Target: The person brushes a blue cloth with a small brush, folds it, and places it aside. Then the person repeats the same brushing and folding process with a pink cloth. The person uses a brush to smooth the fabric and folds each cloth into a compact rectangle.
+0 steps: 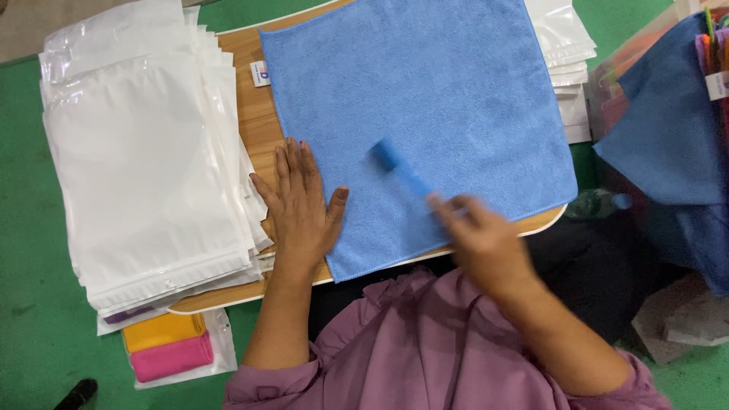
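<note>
Left hand (298, 205) on flat (blue) cloth (425, 114)

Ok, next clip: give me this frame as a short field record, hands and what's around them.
left hand: flat, open, pressing blue cloth edge
right hand: blurred, holding a blue roller-like tool over the cloth
surface: wooden board on green floor
left of board: stack of white plastic bags
below stack: bagged yellow and pink cloths

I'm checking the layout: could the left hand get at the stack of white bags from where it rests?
Probably yes: the left hand lies flat on the blue cloth's edge, right beside the stack of white bags, with nothing between them.
</note>
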